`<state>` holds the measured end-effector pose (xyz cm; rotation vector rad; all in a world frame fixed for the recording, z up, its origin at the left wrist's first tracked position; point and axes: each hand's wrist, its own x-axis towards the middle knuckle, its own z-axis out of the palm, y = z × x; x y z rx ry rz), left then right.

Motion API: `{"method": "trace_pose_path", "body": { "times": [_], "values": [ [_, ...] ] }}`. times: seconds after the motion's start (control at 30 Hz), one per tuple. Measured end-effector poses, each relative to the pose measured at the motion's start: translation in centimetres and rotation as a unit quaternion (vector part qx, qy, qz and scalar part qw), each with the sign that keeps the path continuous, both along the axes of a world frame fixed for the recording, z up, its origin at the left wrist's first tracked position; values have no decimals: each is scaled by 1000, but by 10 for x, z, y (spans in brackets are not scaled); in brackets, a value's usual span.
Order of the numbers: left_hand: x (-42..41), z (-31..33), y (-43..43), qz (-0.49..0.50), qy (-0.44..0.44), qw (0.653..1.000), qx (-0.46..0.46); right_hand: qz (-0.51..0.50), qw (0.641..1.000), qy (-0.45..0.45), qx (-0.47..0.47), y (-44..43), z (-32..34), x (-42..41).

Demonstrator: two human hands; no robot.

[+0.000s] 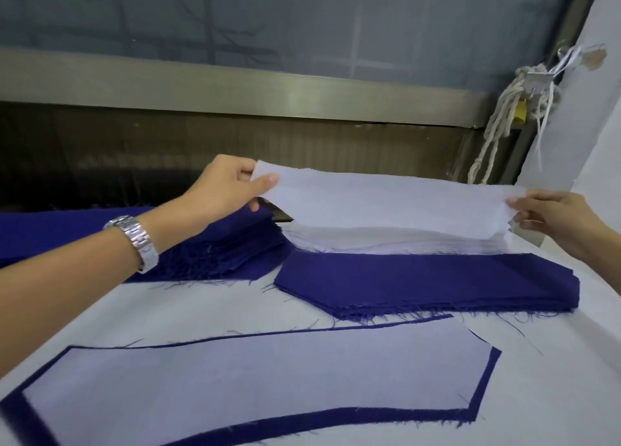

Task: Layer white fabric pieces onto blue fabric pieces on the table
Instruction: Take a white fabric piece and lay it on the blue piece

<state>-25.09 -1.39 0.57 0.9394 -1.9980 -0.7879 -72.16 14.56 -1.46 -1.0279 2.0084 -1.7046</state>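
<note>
A white fabric piece point(386, 198) hangs lifted above the white stack point(386, 242) at the back of the table. My left hand point(225, 187) pinches its left end and my right hand point(551, 214) pinches its right end. In front of the white stack lies a stack of blue pieces point(420, 284). A second, fanned blue stack point(221, 247) lies to the left, under my left wrist. Near me, one white piece point(252, 375) lies flat on a blue piece point(487, 385), whose edge shows all round as a border.
The table is covered in white cloth point(201, 311). A metal rail point(235, 86) and a dark gap run along the far side. Knotted white cords point(514, 109) hang at the back right beside a white wall point(598, 116).
</note>
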Motion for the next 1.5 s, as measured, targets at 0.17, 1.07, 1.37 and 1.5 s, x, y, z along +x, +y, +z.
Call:
{"method": "trace_pose_path", "body": {
  "times": [0.17, 1.07, 1.37, 1.5],
  "values": [
    [51, 3, 18, 40, -43, 995, 82, 75, 991, -5, 112, 11, 5, 25],
    [217, -59, 87, 55, -303, 904, 296, 394, 812, 131, 411, 41, -34, 96],
    [221, -68, 85, 77, -290, 913, 275, 399, 807, 162, 404, 44, -38, 94],
    [219, -70, 86, 86, -287, 915, 269, 393, 805, 177, 408, 45, -40, 94]
  ]
}}
